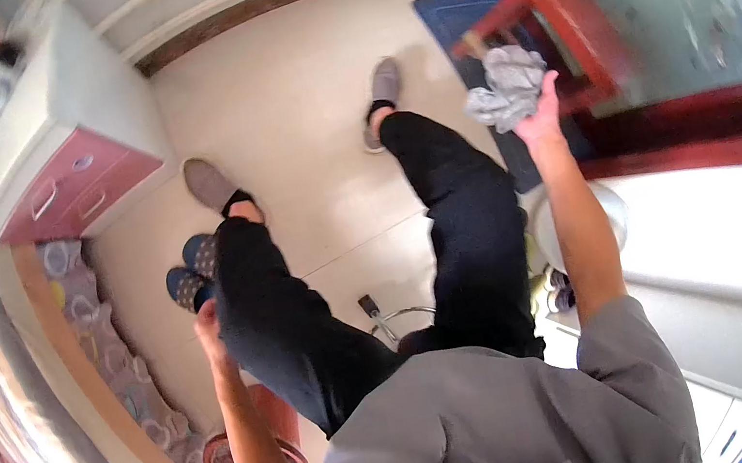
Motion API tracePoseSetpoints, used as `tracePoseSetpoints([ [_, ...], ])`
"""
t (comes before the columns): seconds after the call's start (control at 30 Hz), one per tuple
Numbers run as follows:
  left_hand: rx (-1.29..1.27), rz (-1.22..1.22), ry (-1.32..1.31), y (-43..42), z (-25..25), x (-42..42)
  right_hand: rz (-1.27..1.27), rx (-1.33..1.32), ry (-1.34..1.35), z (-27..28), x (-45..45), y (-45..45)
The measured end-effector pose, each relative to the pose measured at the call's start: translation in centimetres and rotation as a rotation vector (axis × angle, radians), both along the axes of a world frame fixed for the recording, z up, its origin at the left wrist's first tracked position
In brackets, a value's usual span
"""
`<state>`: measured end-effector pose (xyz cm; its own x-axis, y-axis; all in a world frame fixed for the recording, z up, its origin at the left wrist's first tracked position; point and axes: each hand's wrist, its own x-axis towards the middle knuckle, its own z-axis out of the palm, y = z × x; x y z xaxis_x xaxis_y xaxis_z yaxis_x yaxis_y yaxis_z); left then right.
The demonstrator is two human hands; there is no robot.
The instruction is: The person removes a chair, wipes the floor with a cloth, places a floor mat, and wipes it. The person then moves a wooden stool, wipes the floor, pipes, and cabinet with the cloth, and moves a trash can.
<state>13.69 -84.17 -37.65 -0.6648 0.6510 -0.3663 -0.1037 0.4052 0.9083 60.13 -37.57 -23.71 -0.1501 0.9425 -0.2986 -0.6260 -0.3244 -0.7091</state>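
Observation:
A crumpled grey cloth (509,91) is in my right hand (544,112), held up at the right beside a red wooden frame (579,35). The thumb points away from the cloth, and the other fingers are mostly hidden under it. Down at the left, my left hand (209,329) hangs beside my left knee, close to a pair of dark dotted slippers (192,273) on the floor. Its fingers are too small and blurred to make out.
A white cabinet with pink drawers (79,187) stands at the upper left. A blue mat (454,21) lies under the red frame. Near my right forearm is a round pale object (612,216). A reddish bin (274,414) is at the lower left.

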Motion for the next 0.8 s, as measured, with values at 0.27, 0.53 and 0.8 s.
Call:
tracePoseSetpoints([
  [0.27,0.053,0.161,-0.148,-7.5,4.8,2.9,0.023,0.211,0.203,3.3,17.3,-7.1],
  [0.53,-0.05,0.325,-0.181,-10.2,8.1,5.7,-0.275,-0.097,0.15,-4.1,25.1,-9.5],
  [0.8,0.049,0.388,0.332,-3.9,19.7,4.9,-0.29,-0.567,0.129,-19.6,25.3,-12.6],
])
